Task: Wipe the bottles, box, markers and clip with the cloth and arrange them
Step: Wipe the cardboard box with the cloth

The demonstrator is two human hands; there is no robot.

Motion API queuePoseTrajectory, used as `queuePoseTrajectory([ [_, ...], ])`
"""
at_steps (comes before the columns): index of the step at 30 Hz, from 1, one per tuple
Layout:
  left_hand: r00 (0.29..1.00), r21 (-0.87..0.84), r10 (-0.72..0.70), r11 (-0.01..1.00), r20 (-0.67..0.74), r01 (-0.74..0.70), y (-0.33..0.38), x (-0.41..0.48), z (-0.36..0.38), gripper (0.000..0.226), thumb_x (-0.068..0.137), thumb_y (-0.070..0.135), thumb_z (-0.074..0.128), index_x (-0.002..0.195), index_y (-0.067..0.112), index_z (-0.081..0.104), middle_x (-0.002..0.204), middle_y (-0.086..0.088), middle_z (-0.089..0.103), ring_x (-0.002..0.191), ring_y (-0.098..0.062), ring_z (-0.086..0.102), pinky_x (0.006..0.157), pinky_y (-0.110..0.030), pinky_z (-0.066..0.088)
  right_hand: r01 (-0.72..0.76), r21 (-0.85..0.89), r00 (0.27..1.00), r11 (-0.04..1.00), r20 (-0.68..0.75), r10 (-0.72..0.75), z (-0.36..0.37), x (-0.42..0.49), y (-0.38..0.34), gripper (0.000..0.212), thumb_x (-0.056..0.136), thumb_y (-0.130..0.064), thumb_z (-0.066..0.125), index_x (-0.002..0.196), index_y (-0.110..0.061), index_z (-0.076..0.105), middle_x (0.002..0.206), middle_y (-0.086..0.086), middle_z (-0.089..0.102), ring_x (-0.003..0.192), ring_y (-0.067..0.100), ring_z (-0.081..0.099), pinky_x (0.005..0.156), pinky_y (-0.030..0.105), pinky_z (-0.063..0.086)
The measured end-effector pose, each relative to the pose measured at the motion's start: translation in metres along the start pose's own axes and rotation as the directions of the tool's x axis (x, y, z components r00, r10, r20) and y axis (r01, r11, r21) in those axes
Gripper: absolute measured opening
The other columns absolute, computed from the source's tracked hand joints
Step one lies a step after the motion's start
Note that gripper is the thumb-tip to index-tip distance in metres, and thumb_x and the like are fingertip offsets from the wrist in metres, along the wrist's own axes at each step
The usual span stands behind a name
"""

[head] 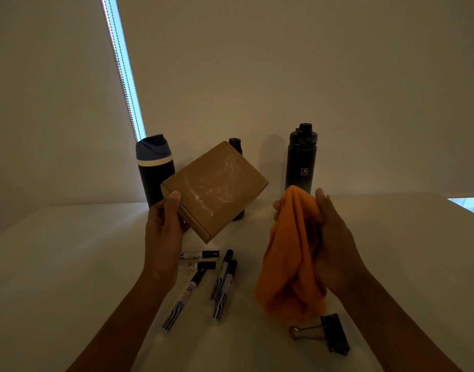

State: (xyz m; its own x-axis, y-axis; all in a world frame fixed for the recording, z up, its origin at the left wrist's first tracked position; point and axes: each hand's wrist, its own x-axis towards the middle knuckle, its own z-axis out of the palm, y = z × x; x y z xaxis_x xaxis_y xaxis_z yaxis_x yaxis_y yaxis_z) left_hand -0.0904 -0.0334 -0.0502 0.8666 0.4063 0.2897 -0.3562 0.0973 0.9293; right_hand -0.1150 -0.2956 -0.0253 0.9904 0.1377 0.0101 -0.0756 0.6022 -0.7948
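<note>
1. Both hands were raised above the white table (69,264): the left hand (163,232) gripped one brown cardboard box (214,189) by its lower left corner, thumb on the top face, and the right hand (335,242) clutched one bunched orange cloth (289,259) that hung down toward the table.
2. Box and cloth were apart, the box tilted with its broad face, marked by pale smudges, turned to the camera.
3. Three bottles stood at the back by the wall: a dark tumbler with a blue lid (155,167) on the left, a slim dark bottle (237,146) in the middle, and a tall black bottle with a screw cap (301,159) on the right.
4. The lifted box hid most of the middle bottle; the cloth covered the base of the right one.
5. Five markers (222,275) lay loose on the table beneath the box, some touching, with the left hand covering the ends of two.
6. One black binder clip (333,332) lay near the front, just below the hanging cloth, its wire handle pointing left.
7. A bright window strip (123,68) with a bead chain ran down behind the tumbler.
</note>
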Motion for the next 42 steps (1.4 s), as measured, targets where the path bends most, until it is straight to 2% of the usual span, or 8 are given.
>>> queuePoseTrajectory([
  [5,1.0,-0.012,0.007,1.0,-0.011,-0.007,0.001,0.001,-0.001,0.05,0.096,0.061,0.054,0.126,0.022,0.06,0.121,0.0,0.072,0.112,-0.019,0.07,0.101,-0.047,0.053,0.221,-0.392,0.965,0.893,-0.048,-0.26,0.011,-0.003,0.009,0.057,0.095,-0.059,0.046,0.111,-0.01,0.07,0.097,0.017,0.074,0.083,0.033,0.072,0.074,0.046,0.06],
  [9,1.0,-0.022,0.01,1.0,-0.017,-0.01,0.003,0.002,-0.002,0.053,0.095,0.064,0.054,0.127,0.022,0.059,0.123,0.0,0.071,0.113,-0.019,0.07,0.102,-0.049,0.053,0.339,-0.838,0.864,0.428,0.097,-0.494,0.009,-0.003,0.03,0.024,0.09,-0.055,0.059,0.092,-0.032,0.065,0.071,-0.004,0.068,0.061,0.013,0.067,0.052,0.019,0.054],
  [12,1.0,-0.024,0.023,0.999,-0.012,-0.024,0.005,0.001,-0.001,0.051,0.096,0.062,0.054,0.128,0.023,0.058,0.125,0.001,0.07,0.114,-0.018,0.069,0.102,-0.049,0.054,0.406,-0.871,0.85,0.275,0.249,-0.465,0.009,-0.006,0.049,0.026,0.101,-0.041,0.053,0.116,-0.023,0.065,0.075,-0.02,0.062,0.059,-0.001,0.059,0.06,0.009,0.049],
  [17,0.999,-0.023,0.045,0.999,0.001,-0.045,0.008,-0.001,0.0,0.046,0.097,0.06,0.053,0.128,0.026,0.058,0.127,0.003,0.069,0.118,-0.017,0.067,0.1,-0.047,0.055,0.482,-0.701,0.49,-0.526,0.713,-0.501,0.001,0.002,0.064,0.057,0.066,-0.015,0.088,0.113,0.0,0.061,0.084,0.014,0.071,0.062,0.023,0.069,0.058,0.031,0.059],
  [24,0.998,-0.015,0.051,0.999,0.03,-0.051,0.014,-0.003,0.001,0.043,0.097,0.059,0.05,0.128,0.031,0.054,0.127,0.003,0.068,0.111,-0.018,0.07,0.086,-0.042,0.061,0.463,-0.553,0.511,-0.692,0.805,-0.301,0.02,-0.008,0.077,0.063,0.046,-0.014,0.087,0.107,-0.011,0.07,0.095,0.006,0.067,0.076,0.02,0.056,0.058,0.031,0.055],
  [30,0.999,0.007,0.048,0.999,0.026,-0.048,0.013,-0.003,0.001,0.042,0.095,0.061,0.053,0.127,0.034,0.054,0.125,0.006,0.069,0.11,-0.017,0.071,0.089,-0.047,0.061,0.523,-0.602,0.54,-0.603,0.782,-0.312,0.019,-0.008,0.088,0.036,0.074,-0.025,0.066,0.107,-0.014,0.069,0.114,0.006,0.072,0.118,0.034,0.059,0.088,0.043,0.057],
  [35,0.997,0.031,0.074,0.997,0.031,-0.075,0.012,-0.003,0.002,0.047,0.094,0.06,0.054,0.13,0.031,0.052,0.127,0.007,0.068,0.112,-0.016,0.07,0.086,-0.044,0.062,0.347,-0.935,0.833,0.075,0.27,-0.483,0.033,-0.016,0.075,0.051,0.088,-0.067,0.046,0.116,-0.031,0.068,0.094,-0.018,0.067,0.085,-0.006,0.06,0.086,0.017,0.052],
  [42,0.998,0.056,0.062,0.997,-0.005,-0.061,0.01,0.002,-0.003,0.052,0.092,0.064,0.055,0.132,0.031,0.05,0.128,0.005,0.068,0.111,-0.018,0.07,0.088,-0.05,0.061,0.16,-0.745,0.931,0.648,-0.104,-0.35,0.027,-0.009,0.062,0.059,0.067,-0.068,0.07,0.09,-0.013,0.072,0.076,0.005,0.072,0.068,0.026,0.07,0.067,0.042,0.062],
])
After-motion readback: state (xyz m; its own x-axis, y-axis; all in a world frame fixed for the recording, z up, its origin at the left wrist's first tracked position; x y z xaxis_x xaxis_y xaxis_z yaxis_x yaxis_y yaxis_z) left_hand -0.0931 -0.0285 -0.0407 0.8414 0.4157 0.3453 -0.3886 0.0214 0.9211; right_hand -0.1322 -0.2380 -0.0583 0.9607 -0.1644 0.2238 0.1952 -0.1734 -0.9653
